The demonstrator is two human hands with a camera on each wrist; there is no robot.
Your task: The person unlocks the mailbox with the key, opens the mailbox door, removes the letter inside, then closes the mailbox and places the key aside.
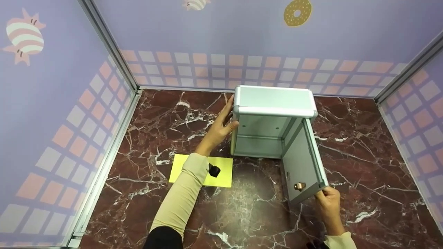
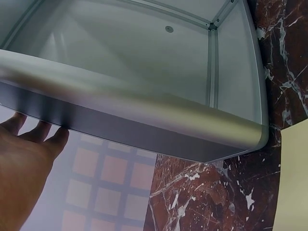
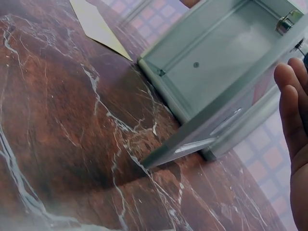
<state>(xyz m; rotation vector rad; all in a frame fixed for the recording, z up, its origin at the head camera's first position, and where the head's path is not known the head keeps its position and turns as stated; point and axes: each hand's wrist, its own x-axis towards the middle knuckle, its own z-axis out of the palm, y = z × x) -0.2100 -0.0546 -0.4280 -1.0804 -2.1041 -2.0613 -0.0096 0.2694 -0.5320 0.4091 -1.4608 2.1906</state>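
A pale metal box stands on the marbled surface, its hinged door swung out toward the front. My left hand rests against the box's left side, fingers extended. In the left wrist view, the fingertips of that hand touch the side panel. At the door's free edge, on the outer face, my right hand has its fingers curled. A key with a dark head, mostly hidden, appears between those fingers in the right wrist view. A brass-coloured lock cam sits on the door's inner face.
A yellow sheet lies left of the box, partly under my left forearm. Patterned lilac walls enclose the back and both sides, with metal rails at the corners.
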